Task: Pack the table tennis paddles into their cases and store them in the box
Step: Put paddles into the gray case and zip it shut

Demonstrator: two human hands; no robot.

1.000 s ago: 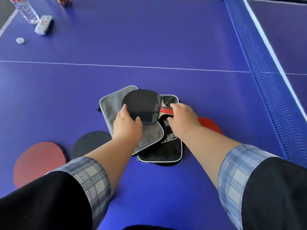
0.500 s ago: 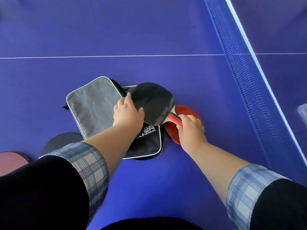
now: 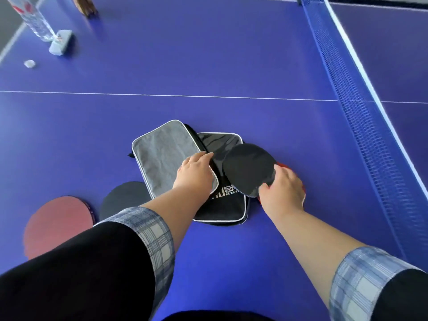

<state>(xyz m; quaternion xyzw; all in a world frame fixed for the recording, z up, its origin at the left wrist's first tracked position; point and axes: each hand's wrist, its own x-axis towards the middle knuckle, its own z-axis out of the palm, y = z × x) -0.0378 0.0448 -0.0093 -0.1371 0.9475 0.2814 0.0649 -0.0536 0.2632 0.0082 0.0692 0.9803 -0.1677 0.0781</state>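
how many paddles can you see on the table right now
4. One black-faced paddle held by the right hand over the cases, a red paddle mostly hidden beneath that hand, a black paddle and a red-faced paddle lower left. Others may be hidden.

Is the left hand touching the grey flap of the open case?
Touching. In the head view the left hand lies flat on the grey flap of the case, its fingers covering the flap's right edge, with no gap visible.
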